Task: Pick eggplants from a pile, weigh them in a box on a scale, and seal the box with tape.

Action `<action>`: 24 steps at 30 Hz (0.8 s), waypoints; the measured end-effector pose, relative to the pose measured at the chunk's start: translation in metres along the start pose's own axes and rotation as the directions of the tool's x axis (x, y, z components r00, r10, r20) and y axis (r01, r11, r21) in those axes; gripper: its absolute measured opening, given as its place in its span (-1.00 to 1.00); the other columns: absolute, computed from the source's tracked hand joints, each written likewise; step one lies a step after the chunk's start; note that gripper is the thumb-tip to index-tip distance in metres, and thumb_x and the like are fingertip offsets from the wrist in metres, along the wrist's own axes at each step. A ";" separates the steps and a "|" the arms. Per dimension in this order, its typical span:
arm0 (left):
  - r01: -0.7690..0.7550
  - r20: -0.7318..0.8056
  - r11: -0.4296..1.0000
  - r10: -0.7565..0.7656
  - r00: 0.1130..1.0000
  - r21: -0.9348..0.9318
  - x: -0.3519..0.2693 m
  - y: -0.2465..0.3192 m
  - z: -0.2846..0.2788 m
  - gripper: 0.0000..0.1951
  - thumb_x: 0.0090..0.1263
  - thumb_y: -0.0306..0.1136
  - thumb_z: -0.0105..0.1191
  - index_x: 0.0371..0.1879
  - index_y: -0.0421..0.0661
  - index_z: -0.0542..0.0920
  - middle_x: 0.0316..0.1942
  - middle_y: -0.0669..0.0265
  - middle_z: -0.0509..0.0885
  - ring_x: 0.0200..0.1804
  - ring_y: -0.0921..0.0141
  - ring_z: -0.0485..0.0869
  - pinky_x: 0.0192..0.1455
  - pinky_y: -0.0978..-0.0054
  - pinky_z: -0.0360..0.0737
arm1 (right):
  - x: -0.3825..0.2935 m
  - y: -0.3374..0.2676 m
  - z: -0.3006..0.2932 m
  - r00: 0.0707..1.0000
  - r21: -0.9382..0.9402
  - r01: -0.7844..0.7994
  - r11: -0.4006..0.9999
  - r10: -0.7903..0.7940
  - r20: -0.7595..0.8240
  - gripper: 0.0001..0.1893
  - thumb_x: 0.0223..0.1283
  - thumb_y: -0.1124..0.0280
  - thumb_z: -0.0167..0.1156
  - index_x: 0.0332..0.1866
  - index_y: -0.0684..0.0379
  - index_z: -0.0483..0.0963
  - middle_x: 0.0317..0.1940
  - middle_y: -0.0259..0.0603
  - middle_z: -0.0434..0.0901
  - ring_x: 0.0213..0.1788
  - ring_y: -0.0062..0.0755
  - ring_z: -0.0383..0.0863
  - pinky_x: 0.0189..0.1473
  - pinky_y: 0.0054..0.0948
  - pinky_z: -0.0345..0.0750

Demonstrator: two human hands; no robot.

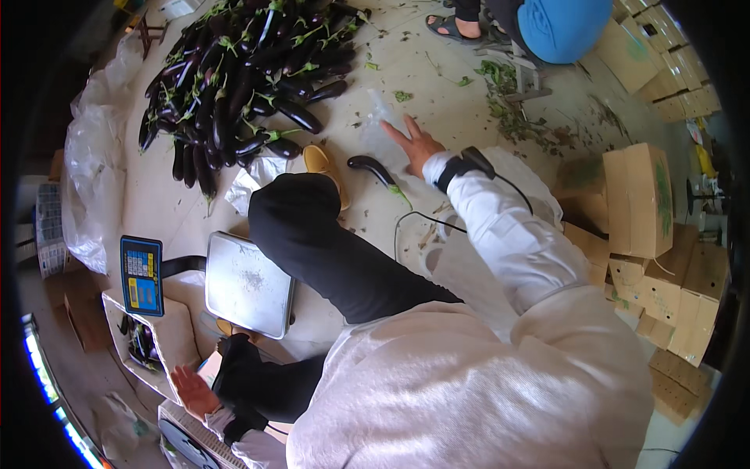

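Note:
My right hand [419, 146] reaches over the floor with fingers spread, beside a clear plastic piece [378, 120]; whether they touch I cannot tell. Just below that hand lies a single purple eggplant [375, 168] with a green stem. A large heap of eggplants [234, 94] covers the floor at the upper left. My left hand [195, 393] is at the lower left with its fingers extended and nothing seen in it, near a pale open box [187, 334] holding eggplants. Between my legs stands a weighing scale with a metal platform [249, 287] and a blue keypad display [142, 275].
Cardboard boxes [638, 199] are stacked at the right. A person in blue [562, 29] is on a low stool at the top right, near scattered leaves [501, 88]. Clear plastic sheeting [94, 158] lies at the left; a fan [184, 442] stands lower left. A black cable [430, 218] crosses near my right arm.

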State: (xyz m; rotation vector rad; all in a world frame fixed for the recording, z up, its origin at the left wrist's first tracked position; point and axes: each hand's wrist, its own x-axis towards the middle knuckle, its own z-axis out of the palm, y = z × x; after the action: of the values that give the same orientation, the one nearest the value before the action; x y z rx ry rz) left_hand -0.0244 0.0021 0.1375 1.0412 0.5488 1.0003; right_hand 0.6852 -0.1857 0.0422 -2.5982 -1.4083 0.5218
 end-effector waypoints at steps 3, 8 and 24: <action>0.309 -0.759 0.791 0.277 0.589 0.529 -0.002 0.009 0.080 -0.63 0.44 -0.34 -0.23 0.17 -0.21 0.36 0.12 0.11 0.48 0.15 0.25 0.47 0.19 0.35 0.38 | -0.019 0.049 0.055 0.976 -0.029 -0.178 0.984 0.180 0.118 -0.52 0.31 0.40 -0.24 0.35 -0.11 0.07 0.06 0.13 0.41 -0.04 0.08 0.54 -0.05 -0.12 0.50; 0.344 -0.382 0.168 0.407 0.829 0.924 -0.054 -0.029 0.077 -0.72 0.41 -0.36 -0.14 -0.04 -0.26 0.52 -0.02 0.10 0.57 0.03 0.21 0.53 0.18 0.34 0.36 | -0.085 0.129 0.159 0.755 -0.369 -0.084 0.926 0.301 0.583 -0.65 0.15 0.44 -0.12 0.05 0.18 0.38 -0.07 -0.01 0.52 0.01 -0.06 0.47 -0.07 -0.13 0.48; 0.575 -0.493 -0.148 0.373 0.786 0.805 -0.026 -0.045 0.122 -0.72 0.38 -0.36 -0.15 -0.18 -0.26 0.60 0.04 0.13 0.54 0.11 0.18 0.46 0.22 0.30 0.32 | 0.137 -0.019 0.237 0.890 0.240 -0.410 0.880 0.328 0.317 -0.56 -0.07 0.13 0.21 0.03 -0.13 0.48 0.36 0.03 0.00 0.32 0.04 0.16 0.25 -0.20 0.29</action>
State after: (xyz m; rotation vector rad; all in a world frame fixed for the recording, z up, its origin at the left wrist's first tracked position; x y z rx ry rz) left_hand 0.0774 -0.0821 0.1488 2.0003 2.3273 0.4868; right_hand 0.6524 -0.0706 -0.2045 -2.6130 -0.7865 1.0854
